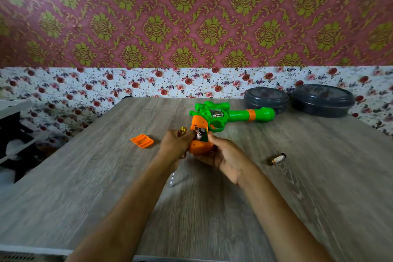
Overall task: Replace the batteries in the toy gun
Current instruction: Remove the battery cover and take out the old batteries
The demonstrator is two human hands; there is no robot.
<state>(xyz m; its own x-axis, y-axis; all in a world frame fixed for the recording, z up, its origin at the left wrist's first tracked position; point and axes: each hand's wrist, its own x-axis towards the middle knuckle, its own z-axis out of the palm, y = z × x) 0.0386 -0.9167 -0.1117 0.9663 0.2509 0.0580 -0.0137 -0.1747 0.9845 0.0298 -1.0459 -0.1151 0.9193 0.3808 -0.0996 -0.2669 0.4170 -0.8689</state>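
Nearby, loose battery (pixel 277 158) and orange cover (pixel 142 141); left hand (pixel 174 144) and right hand (pixel 225 155) fingers (pixel 212 138) round toy gun (pixel 234 114).

The right hand (pixel 223 155) is cupping the orange butt of the green toy gun (pixel 225 115) on the worktop (pixel 297 198), the left hand (pixel 174 144) is holding its grip beside the seated battery (pixel 200 134), and an orange cover (pixel 142 140) and a loose battery (pixel 277 158) are lying apart.

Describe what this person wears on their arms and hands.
The left forearm and right forearm are bare to the frame's edge: no sleeves, watch or bracelet. The left hand and right hand wear no gloves; blur hides any rings.
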